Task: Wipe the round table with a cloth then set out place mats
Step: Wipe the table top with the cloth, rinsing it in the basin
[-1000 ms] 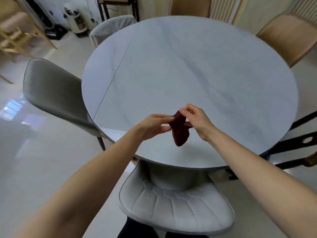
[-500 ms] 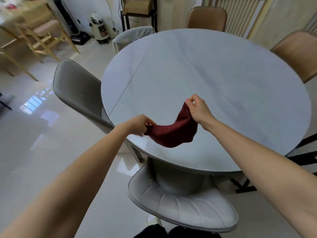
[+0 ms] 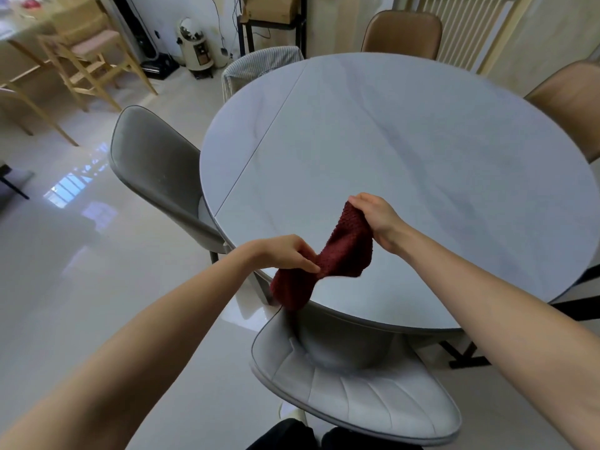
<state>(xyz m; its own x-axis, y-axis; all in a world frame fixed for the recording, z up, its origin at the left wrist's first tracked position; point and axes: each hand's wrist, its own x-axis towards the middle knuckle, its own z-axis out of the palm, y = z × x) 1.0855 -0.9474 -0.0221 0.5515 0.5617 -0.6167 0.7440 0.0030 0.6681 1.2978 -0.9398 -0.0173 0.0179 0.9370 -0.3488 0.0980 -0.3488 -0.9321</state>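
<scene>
Cloth [image 3: 344,251] is pinched at both ends above the counter's [image 3: 422,164] near edge, long axis slanting: right hand [image 3: 378,219] gripping the far end, left hand [image 3: 285,254] the near, lower end.

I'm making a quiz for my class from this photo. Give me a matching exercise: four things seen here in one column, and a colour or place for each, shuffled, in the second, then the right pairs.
Things:
1. cloth
2. round table
3. chair at the far side of the table
4. left hand

Colour or place:
A. pale grey with faint veins
B. tan brown
C. pinching the lower end of the cloth, over the table's near edge
D. dark red, stretched between the two hands

Pairs: 1-D, 2-A, 3-B, 4-C
</scene>
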